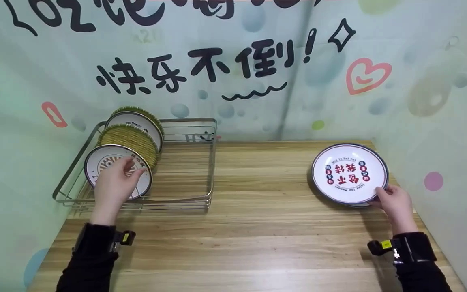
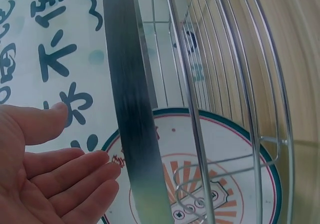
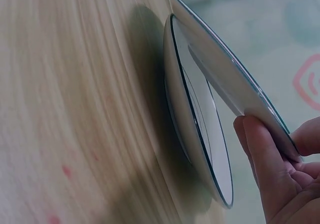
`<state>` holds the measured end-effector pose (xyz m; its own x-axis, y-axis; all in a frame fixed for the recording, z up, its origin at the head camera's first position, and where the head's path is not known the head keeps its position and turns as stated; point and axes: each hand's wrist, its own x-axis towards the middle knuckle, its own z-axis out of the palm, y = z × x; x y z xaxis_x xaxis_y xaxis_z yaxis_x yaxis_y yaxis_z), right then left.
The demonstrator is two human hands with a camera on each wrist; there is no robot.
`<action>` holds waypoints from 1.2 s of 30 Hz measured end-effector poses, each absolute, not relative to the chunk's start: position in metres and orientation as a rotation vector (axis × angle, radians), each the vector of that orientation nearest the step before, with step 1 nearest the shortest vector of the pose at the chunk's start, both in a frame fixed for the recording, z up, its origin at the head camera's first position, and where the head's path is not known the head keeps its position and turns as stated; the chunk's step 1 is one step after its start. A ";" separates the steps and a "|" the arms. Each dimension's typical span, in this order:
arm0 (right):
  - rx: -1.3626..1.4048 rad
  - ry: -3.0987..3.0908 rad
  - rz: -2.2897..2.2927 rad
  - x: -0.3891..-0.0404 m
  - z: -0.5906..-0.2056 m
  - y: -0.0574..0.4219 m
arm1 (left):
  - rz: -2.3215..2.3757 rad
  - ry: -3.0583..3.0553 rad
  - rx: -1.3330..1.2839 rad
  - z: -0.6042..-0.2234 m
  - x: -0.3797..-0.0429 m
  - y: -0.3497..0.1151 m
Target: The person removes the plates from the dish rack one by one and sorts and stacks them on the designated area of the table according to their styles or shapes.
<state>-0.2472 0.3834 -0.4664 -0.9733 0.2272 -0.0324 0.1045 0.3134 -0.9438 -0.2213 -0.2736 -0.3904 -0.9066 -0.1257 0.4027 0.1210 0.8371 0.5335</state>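
Note:
My right hand (image 1: 395, 205) pinches the near right rim of a white plate (image 1: 347, 174) with a blue edge and red characters. In the right wrist view that plate is tilted, its held side raised above a second white plate (image 3: 177, 83) on the table. Thumb on top, fingers beneath. My left hand (image 1: 116, 182) is at the wire dish rack (image 1: 185, 199), in front of a white plate (image 1: 101, 156) with an orange sunburst, which leans upright at the rack's left. The left wrist view shows its fingers loosely extended, holding nothing, beside the rack's flat metal rail (image 2: 132, 83).
Behind the sunburst plate stand a green woven disc (image 1: 136, 140), another white plate (image 1: 132, 119) and a second woven disc (image 1: 130, 108). The rack's right half shows bare wires. The wooden table (image 1: 258, 235) meets a printed curtain (image 1: 249, 117) at the back and sides.

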 end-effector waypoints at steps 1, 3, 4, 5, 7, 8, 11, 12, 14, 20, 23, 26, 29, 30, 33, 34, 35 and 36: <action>-0.317 -2.463 1.757 -0.247 -0.467 0.384 | -0.781 -2.587 0.009 -0.391 -0.222 -0.275; -0.339 -2.479 1.757 -0.246 -0.467 0.386 | -0.770 -2.584 0.016 -0.391 -0.222 -0.278; -0.347 -2.491 1.754 -0.245 -0.466 0.387 | -0.767 -2.583 0.017 -0.391 -0.223 -0.280; -0.359 -2.500 1.752 -0.245 -0.466 0.388 | -0.764 -2.583 0.021 -0.390 -0.223 -0.281; -0.380 -2.517 1.749 -0.245 -0.466 0.390 | -0.759 -2.584 0.028 -0.390 -0.223 -0.283; -0.390 -2.524 1.749 -0.245 -0.465 0.390 | -0.760 -2.583 0.029 -0.390 -0.223 -0.284; -0.407 -2.534 1.761 -0.245 -0.465 0.392 | -0.759 -2.586 0.035 -0.389 -0.222 -0.285; -0.413 -2.537 1.766 -0.246 -0.465 0.392 | -0.754 -2.587 0.035 -0.389 -0.222 -0.285; -0.429 -2.534 1.780 -0.246 -0.466 0.393 | -0.744 -2.589 0.039 -0.388 -0.222 -0.286; -0.463 -2.512 1.815 -0.248 -0.469 0.397 | -0.707 -2.604 0.069 -0.386 -0.222 -0.286; -0.472 -2.519 1.808 -0.247 -0.470 0.399 | -0.703 -2.605 0.081 -0.384 -0.222 -0.288; -0.499 -2.549 1.801 -0.246 -0.470 0.401 | -0.699 -2.605 0.092 -0.383 -0.222 -0.289; -0.530 -2.563 1.839 -0.246 -0.468 0.402 | -0.696 -2.610 0.099 -0.383 -0.222 -0.290; -0.535 -2.566 1.862 -0.245 -0.468 0.403 | -0.694 -2.613 0.099 -0.383 -0.222 -0.291; -0.527 -2.582 1.913 -0.245 -0.467 0.403 | -0.696 -2.619 0.102 -0.383 -0.222 -0.292; -0.527 -2.576 1.926 -0.245 -0.467 0.402 | -0.696 -2.622 0.102 -0.383 -0.222 -0.292; -0.521 -2.583 1.925 -0.245 -0.466 0.402 | -0.695 -2.622 0.103 -0.383 -0.223 -0.293; -0.515 -2.582 1.925 -0.245 -0.466 0.402 | -0.692 -2.625 0.102 -0.383 -0.222 -0.293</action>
<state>-0.2445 0.4016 -0.4661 -0.9432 0.1782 -0.2804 0.3196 0.2562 -0.9122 -0.2224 -0.2926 -0.3828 -0.9085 -0.1742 0.3799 0.0356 0.8734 0.4857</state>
